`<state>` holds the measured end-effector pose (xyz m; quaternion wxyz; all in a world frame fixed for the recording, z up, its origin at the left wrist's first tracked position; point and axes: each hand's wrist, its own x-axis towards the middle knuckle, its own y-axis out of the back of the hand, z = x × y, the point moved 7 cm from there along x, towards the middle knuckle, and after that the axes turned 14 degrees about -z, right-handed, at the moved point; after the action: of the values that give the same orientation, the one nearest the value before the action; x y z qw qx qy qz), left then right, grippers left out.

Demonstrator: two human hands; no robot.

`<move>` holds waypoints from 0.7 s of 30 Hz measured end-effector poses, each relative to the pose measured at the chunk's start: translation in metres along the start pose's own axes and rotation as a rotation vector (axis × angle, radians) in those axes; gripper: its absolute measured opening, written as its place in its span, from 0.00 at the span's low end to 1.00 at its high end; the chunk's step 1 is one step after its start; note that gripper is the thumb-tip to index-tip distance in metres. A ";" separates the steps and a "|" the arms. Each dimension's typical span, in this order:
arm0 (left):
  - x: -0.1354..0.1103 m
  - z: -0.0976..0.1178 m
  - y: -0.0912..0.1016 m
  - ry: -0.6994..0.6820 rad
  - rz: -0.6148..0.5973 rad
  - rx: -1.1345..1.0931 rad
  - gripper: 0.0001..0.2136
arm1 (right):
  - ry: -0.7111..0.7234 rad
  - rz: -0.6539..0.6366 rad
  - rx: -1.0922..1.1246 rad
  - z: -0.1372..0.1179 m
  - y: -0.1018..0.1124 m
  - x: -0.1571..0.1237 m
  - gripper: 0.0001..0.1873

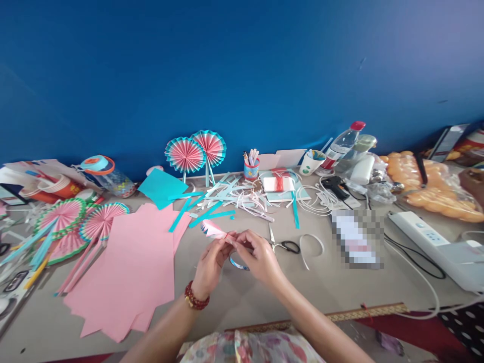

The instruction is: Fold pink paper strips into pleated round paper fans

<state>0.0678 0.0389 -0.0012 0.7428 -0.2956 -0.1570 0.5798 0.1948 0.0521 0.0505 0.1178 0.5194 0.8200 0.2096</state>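
My left hand (212, 264) and my right hand (260, 256) meet above the middle of the table, fingertips pinched together. Between them is a folded pink and white paper (212, 230) with blue-tipped edges; its free end fans out to the upper left. A bit of red thread (227, 235) shows where the fingers pinch it. The rest of the paper is hidden by my fingers. Partly covered by my right hand, a ring-shaped roll of tape (238, 264) lies below. Scissors with black handles (289, 246) rest just right of my right hand, beside a curled white strip (317, 246).
Pink paper sheets (139, 267) and finished paper fans (102, 222) lie left. Two round fans (185, 155) stand against the blue wall. Paper scraps (223, 196), a thread-wound card (279, 184), a glue gun (336, 189), a bottle (342, 146) and a power strip (423, 232) surround the work area.
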 end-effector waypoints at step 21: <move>-0.002 0.004 -0.003 0.015 0.080 0.074 0.16 | -0.054 -0.003 -0.073 -0.007 0.003 0.004 0.07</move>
<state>0.0680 0.0377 0.0040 0.7307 -0.2782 -0.1182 0.6121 0.1927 0.0549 0.0579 0.1592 0.5191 0.8090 0.2251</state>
